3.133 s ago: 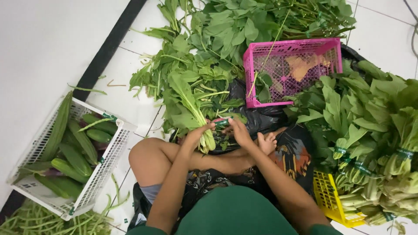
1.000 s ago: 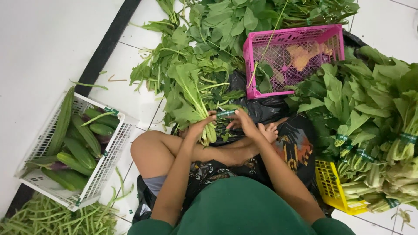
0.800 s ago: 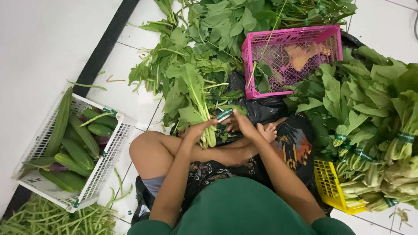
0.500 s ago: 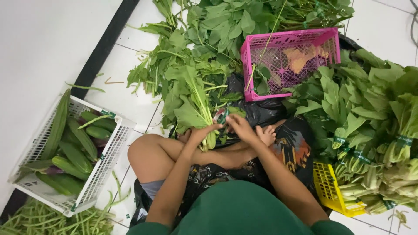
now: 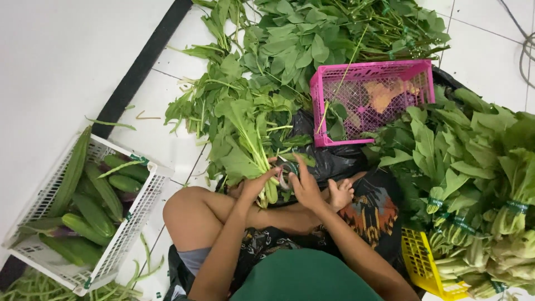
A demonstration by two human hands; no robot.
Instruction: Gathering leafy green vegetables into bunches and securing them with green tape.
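Gripping leafy bunch (image 5: 253, 153): both hands (image 5: 278, 184), pink crate (image 5: 370, 100) just beyond.

The pink crate (image 5: 372, 100) was bright magenta, with pale orange scraps inside it. Left of the crate, the leafy bunch (image 5: 245, 150) was mid green with paler, yellowish stems. Right of the crate, the tied greens (image 5: 479, 184) wore dark green bands. Below those sat a yellow crate (image 5: 423, 262). Far left of the pink crate, a white basket (image 5: 125, 223) held dark green gourds. The floor (image 5: 56, 67) was white tile crossed by a black strip
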